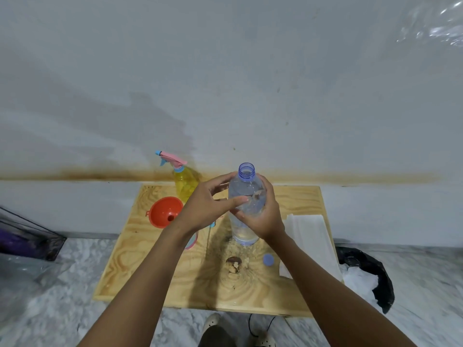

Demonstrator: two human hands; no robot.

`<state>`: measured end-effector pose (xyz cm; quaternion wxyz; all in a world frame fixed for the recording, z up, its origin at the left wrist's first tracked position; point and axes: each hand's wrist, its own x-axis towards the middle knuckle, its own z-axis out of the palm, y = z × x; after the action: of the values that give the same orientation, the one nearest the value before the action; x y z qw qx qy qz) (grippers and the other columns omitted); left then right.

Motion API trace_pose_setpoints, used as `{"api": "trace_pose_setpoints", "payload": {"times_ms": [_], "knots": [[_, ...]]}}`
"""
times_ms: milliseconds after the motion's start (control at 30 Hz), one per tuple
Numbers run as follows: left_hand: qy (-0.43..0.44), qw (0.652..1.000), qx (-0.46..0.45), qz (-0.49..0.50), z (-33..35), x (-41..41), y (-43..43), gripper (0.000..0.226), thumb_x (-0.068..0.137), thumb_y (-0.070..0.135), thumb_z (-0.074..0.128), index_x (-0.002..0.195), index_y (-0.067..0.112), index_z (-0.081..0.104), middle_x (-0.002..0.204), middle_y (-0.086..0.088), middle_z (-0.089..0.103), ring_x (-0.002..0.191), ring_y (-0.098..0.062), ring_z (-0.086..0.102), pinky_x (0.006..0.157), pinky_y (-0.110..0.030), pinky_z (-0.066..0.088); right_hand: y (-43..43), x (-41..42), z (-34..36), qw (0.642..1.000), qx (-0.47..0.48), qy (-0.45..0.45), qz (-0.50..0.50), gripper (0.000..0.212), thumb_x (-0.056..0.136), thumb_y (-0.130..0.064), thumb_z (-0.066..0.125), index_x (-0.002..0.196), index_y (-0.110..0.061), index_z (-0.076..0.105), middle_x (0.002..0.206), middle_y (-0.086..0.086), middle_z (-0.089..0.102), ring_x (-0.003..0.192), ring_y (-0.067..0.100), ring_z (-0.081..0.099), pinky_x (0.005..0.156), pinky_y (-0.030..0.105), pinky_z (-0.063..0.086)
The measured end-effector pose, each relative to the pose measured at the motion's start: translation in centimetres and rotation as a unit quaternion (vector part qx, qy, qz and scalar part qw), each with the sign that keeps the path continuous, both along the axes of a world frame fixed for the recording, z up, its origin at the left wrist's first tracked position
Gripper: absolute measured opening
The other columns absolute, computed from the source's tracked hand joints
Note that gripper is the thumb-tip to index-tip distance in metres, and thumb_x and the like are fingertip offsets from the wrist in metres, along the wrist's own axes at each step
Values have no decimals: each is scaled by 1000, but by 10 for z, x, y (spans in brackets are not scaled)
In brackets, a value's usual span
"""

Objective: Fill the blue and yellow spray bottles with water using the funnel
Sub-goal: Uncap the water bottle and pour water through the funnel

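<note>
Left hand [208, 206] and right hand [263, 216] clasp uncapped clear plastic bottle [246, 189] on plywood table [150, 271]. Conical orange funnel [164, 211] at 9 o'clock, translucent yellow spray bottle [184, 181] at 11.

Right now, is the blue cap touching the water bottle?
Apart. Head view: the blue cap lies on the board with bare wood between it and the base of the water bottle.
</note>
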<state>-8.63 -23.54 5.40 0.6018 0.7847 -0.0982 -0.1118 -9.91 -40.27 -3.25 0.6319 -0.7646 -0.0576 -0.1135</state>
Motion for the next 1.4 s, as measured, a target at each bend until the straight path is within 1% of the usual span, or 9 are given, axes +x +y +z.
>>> {"api": "trace_pose_setpoints", "payload": {"times_ms": [400, 500, 667, 767, 967, 1100, 1200, 1333, 1400], "knots": [[4, 1000, -21, 0, 6, 3, 2, 57, 79, 20, 83, 132, 26, 63, 128, 15, 67, 126, -7, 57, 96, -41, 56, 5, 14, -6, 997, -48, -46, -26, 87, 71, -30, 81, 142, -10, 35, 132, 7, 57, 118, 15, 62, 94, 35, 56], [3, 999, -36, 10, 8, 4, 5, 56, 78, 17, 83, 130, 27, 64, 126, 12, 68, 123, -9, 60, 97, -42, 56, 8, 15, 0, 996, -65, -56, -32, 84, 71, -30, 80, 140, -12, 36, 128, -1, 59, 115, 11, 63, 92, 32, 56], [-20, 999, -37, 18, 23, 3, 19, 51, 79, 20, 82, 126, 29, 66, 119, 11, 72, 116, -8, 65, 96, -35, 55, 13, 17, 19, 993, -80, -81, -22, 83, 68, -39, 79, 137, -11, 43, 126, -37, 50, 111, -13, 56, 91, 20, 52], [-21, 998, -41, 37, 31, -1, 41, 50, 77, 28, 83, 123, 32, 64, 112, 19, 72, 109, 0, 66, 92, -21, 52, 21, 16, 39, 994, -83, -77, 11, 85, 65, -48, 80, 137, -18, 44, 123, -35, 51, 111, -15, 55, 92, 17, 50], [-30, 971, 84, 220, 0, -3, 117, 47, 85, 35, 75, 129, 22, 65, 120, 3, 68, 110, -15, 65, 91, -28, 52, 36, 8, 62, 988, -95, -43, 116, 80, 68, -45, 78, 135, -31, 39, 124, -29, 52, 111, -18, 54, 87, 3, 42], [-19, 947, 206, 246, -34, -9, 150, 48, 90, 34, 70, 133, 17, 61, 125, -2, 60, 110, -20, 58, 88, -24, 40, 44, 2, 57, 985, -104, 1, 137, 79, 68, -52, 79, 136, -38, 41, 125, -23, 60, 113, -3, 61, 93, 23, 52], [6, 941, 218, 259, -51, -13, 159, 46, 92, 33, 67, 134, 15, 60, 124, -8, 61, 101, -21, 58, 85, -24, 40, 48, -2, 50, 980, -116, 26, 157, 81, 70, -53, 81, 139, -33, 43, 128, -13, 63, 114, 5, 64, 94, 36, 56], [11, 944, 196, 267, -66, -12, 161, 40, 93, 32, 65, 130, 18, 64, 113, -5, 66, 85, -19, 61, 81, -25, 44, 55, -9, 45, 975, -138, 53, 165, 76, 69, -54, 82, 133, -48, 41, 122, -25, 63, 109, 0, 65, 91, 27, 56], [2, 942, 192, 273, -70, -11, 161, 37, 94, 30, 64, 128, 16, 66, 108, -4, 67, 80, -18, 60, 80, -25, 44, 57, -11, 41, 973, -142, 67, 169, 78, 69, -54, 82, 135, -42, 42, 121, -21, 65, 106, 0, 67, 90, 25, 56]]}}
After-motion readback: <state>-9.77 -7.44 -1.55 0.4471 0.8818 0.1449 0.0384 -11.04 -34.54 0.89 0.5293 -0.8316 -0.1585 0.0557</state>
